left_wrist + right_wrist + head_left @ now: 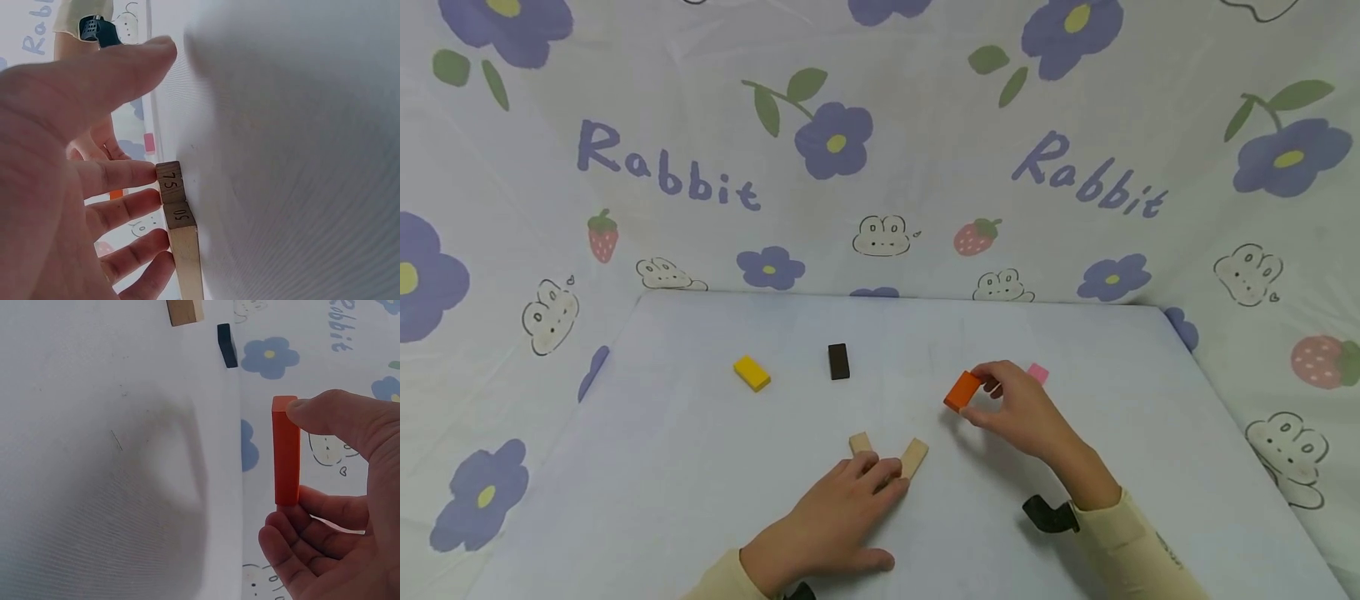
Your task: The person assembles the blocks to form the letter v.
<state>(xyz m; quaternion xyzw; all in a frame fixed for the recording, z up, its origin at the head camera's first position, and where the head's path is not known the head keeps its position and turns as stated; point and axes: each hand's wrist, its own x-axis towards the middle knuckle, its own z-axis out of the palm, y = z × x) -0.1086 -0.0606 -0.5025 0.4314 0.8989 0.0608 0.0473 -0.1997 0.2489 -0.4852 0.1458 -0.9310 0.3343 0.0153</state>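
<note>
On the desk (pixel 647 492), the middle block (pixel 838 362) lies right of the far-left block (pixel 752 373). Before them, the paired blocks (pixel 915 457) touch the left hand (pixel 838 518); rightward, the held block (pixel 962 391) is in the right hand (pixel 1021 410), left of the far-right block (pixel 1038 372).

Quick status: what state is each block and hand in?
Orange block: lifted off the table
Right hand: gripping the orange block
Wooden blocks: two, angled to each other, partly covered
Left hand: touching the wooden blocks
Yellow block: lying on the table
Dark block: lying on the table
Pink block: partly hidden by right hand
</note>
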